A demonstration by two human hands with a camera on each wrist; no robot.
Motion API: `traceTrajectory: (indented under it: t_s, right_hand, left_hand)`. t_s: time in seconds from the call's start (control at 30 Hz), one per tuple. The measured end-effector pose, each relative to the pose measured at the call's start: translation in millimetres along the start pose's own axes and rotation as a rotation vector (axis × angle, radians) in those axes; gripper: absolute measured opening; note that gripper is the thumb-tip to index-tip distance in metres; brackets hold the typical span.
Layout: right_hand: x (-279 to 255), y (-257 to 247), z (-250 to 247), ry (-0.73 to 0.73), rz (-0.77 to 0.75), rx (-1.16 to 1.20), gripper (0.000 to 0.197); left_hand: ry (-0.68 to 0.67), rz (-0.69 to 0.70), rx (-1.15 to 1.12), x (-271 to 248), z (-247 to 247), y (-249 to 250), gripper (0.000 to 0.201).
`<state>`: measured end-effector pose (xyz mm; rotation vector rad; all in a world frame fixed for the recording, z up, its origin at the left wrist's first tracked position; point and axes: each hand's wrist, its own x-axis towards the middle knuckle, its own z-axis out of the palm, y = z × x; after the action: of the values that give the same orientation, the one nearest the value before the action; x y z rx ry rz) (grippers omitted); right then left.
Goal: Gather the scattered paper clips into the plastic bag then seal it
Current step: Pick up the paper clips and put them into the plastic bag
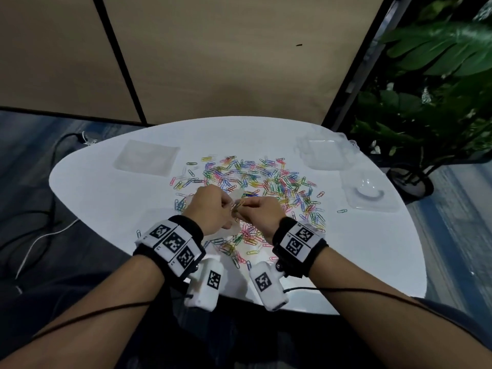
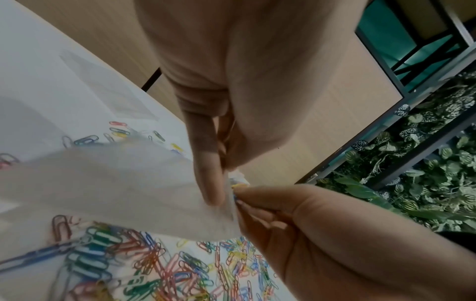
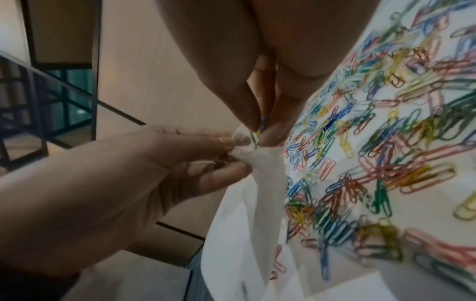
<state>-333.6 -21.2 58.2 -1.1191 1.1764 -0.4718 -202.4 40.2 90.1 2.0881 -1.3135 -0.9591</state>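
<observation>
The left hand (image 1: 210, 212) pinches the mouth of the plastic bag (image 2: 123, 183) just above the near middle of the desk (image 1: 359, 249); the right hand (image 1: 262, 214) has its fingers (image 3: 278, 114) pinching a few clips at that opening; paper clips (image 1: 266, 182) lie scattered around and beyond both hands.

Multicoloured paper clips (image 1: 269, 179), white table (image 1: 106, 187)

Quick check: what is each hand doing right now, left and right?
Left hand: pinching the mouth of the plastic bag.
Right hand: pinching a few paper clips at the bag's opening.
</observation>
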Motion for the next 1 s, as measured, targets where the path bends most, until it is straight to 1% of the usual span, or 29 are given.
traceTrajectory:
  t_s: [0.03, 0.1, 0.13, 0.17, 0.2, 0.23, 0.3, 0.33, 0.37, 0.43, 0.5, 0.53, 0.57, 0.63, 0.67, 0.7, 0.73, 0.77, 0.8, 0.83, 0.87, 0.9, 1.0]
  right_hand:
    - [1, 1, 0, -0.035, 0.036, 0.03, 0.022]
    - [0, 2, 1, -0.17, 0.126, 0.151, 0.023]
    - [2, 3, 1, -0.211, 0.163, 0.191, 0.026]
    - [3, 2, 0, -0.221, 0.182, 0.177, 0.028]
    - [5, 2, -1, -0.205, 0.159, 0.079, 0.028]
    - [5, 1, -1, -0.178, 0.111, -0.104, 0.028]
    - [3, -2, -2, -0.153, -0.011, -0.541, 0.029]
    - [3, -3, -2, -0.158, -0.057, -0.668, 0.029]
    - [2, -6, -3, -0.182, -0.077, -0.693, 0.027]
    - [-1, -15, -5, -0.195, -0.1, -0.568, 0.024]
    - [-7, -27, -12, -0.164, -0.147, -0.437, 0.024]
    - [-8, -32, -19, -0.138, -0.195, -0.441, 0.027]
    - [-10, -37, -27, -0.094, -0.251, -0.506, 0.031]
    - [-9, -37, -54, 0.01, -0.319, -0.783, 0.033]
    - [-3, -29, -72, 0.049, -0.299, -0.964, 0.028]
    - [1, -19, -89, 0.061, -0.223, -1.145, 0.029]
    - [6, -4, -106, 0.058, -0.086, -1.293, 0.046]
    - [10, 14, -120, 0.044, 0.072, -1.375, 0.067]
    - [11, 31, -130, 0.026, 0.189, -1.397, 0.083]
    - [11, 47, -134, -0.003, 0.251, -1.386, 0.092]
    - [9, 60, -134, -0.035, 0.257, -1.372, 0.096]
    - [6, 69, -131, -0.061, 0.231, -1.366, 0.098]
    - [-3, 85, -105, -0.119, 0.099, -1.385, 0.1]
  left_hand:
    - [-0.002, 0.008, 0.002, 0, 1, 0, 0.022]
    - [-0.012, 0.019, 0.002, 1, 0, -1, 0.023]
    - [-0.021, 0.016, -0.006, 1, 0, -1, 0.023]
    - [-0.029, 0.015, -0.016, 1, 0, -1, 0.022]
    - [-0.04, 0.021, -0.022, 0, 1, 0, 0.021]
    - [-0.048, 0.035, -0.02, -1, 3, 1, 0.021]
    - [-0.038, 0.063, 0.012, -3, 6, 2, 0.02]
    - [-0.02, 0.071, 0.036, -3, 7, 2, 0.02]
    - [0.0, 0.075, 0.059, -2, 8, 1, 0.021]
    - [0.033, 0.067, 0.092, 2, 6, -2, 0.022]
    - [0.052, 0.052, 0.098, 6, 4, -4, 0.023]
    - [0.057, 0.044, 0.093, 6, 3, -4, 0.024]
    - [0.059, 0.038, 0.086, 6, 1, -3, 0.024]
    - [0.065, 0.032, 0.076, 5, -3, 0, 0.024]
    - [0.072, 0.029, 0.081, 5, -5, 2, 0.024]
    - [0.079, 0.03, 0.09, 3, -6, 4, 0.025]
    - [0.083, 0.038, 0.105, 2, -7, 7, 0.027]
    - [0.084, 0.05, 0.123, 1, -7, 8, 0.029]
    - [0.083, 0.061, 0.137, -1, -7, 10, 0.03]
    - [0.082, 0.068, 0.144, -1, -5, 11, 0.03]
    - [0.081, 0.07, 0.144, -1, -4, 12, 0.029]
    - [0.081, 0.069, 0.142, -1, -3, 12, 0.028]
    - [0.073, 0.057, 0.143, 1, 2, 13, 0.025]
